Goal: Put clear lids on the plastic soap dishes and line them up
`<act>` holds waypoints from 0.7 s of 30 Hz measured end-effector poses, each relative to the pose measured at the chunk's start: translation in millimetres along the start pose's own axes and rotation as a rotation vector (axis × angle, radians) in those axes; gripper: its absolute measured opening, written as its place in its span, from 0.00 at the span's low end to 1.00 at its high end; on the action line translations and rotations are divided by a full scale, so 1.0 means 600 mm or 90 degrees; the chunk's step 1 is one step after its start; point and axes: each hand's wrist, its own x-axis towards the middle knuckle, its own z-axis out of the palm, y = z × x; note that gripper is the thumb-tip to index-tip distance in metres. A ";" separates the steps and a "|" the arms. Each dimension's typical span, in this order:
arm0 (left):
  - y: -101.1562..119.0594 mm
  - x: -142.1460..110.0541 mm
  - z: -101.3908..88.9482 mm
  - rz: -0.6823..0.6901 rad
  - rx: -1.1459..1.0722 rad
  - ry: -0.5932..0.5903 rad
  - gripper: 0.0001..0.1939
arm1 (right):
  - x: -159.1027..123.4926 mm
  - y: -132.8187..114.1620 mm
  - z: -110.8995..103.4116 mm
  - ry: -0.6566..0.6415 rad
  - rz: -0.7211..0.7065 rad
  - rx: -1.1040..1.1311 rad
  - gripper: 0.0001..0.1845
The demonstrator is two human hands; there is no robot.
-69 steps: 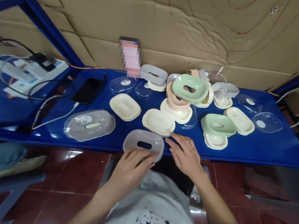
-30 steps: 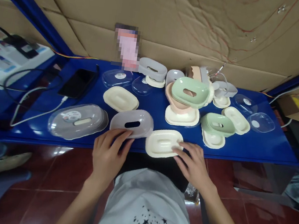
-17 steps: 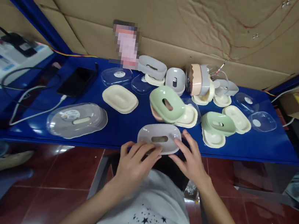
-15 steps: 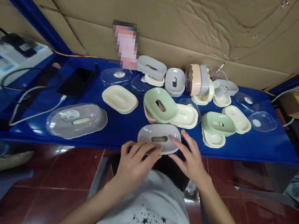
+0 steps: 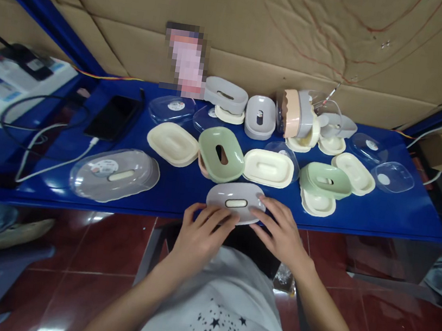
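A grey oval soap dish (image 5: 223,192) with a central slot sits at the table's front edge. A cream ridge (image 5: 236,203) shows through the slot. My left hand (image 5: 205,234) rests bent fingers over the dish's near left rim, holding it. At the right end, my right hand (image 5: 281,231) grips the rim with thumb and fingers. Just behind lies a green soap dish (image 5: 228,171), tilted on a pinkish piece mostly hidden beneath it. Beside that is a cream base (image 5: 269,168) with a raised ridge.
To the left stands a grey dish under a clear lid (image 5: 100,176). Another cream base (image 5: 170,142), a second green dish (image 5: 326,179), grey dishes (image 5: 261,115) and a clear lid (image 5: 394,176) lie around. A phone (image 5: 112,117) with a white cable lies at left.
The slot of the grey dish, dark before, now shows the cream ridge. The tilted green dish has shifted left, uncovering more of the cream base. Both hands stay on the grey dish.
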 end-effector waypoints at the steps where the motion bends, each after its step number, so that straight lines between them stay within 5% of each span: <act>1: -0.001 -0.001 0.001 0.002 -0.001 -0.005 0.15 | 0.000 -0.001 0.001 -0.004 -0.002 -0.007 0.26; 5: -0.014 -0.001 -0.001 0.005 0.004 -0.003 0.15 | 0.004 0.004 -0.014 -0.023 -0.020 -0.010 0.27; 9: -0.042 -0.001 -0.010 -0.023 0.034 0.004 0.14 | 0.028 0.041 -0.075 0.055 0.023 -0.080 0.23; 12: -0.065 -0.008 -0.014 -0.034 0.051 0.019 0.14 | 0.071 0.108 -0.136 0.139 0.114 -0.165 0.14; 15: -0.076 -0.017 -0.016 -0.035 0.044 0.026 0.15 | 0.131 0.201 -0.180 0.186 0.272 -0.223 0.21; 18: -0.073 -0.022 -0.016 -0.030 0.019 0.029 0.16 | 0.189 0.287 -0.197 0.192 0.449 -0.213 0.25; 21: -0.066 -0.021 -0.013 -0.020 -0.016 0.027 0.15 | 0.231 0.337 -0.196 0.125 0.566 -0.200 0.17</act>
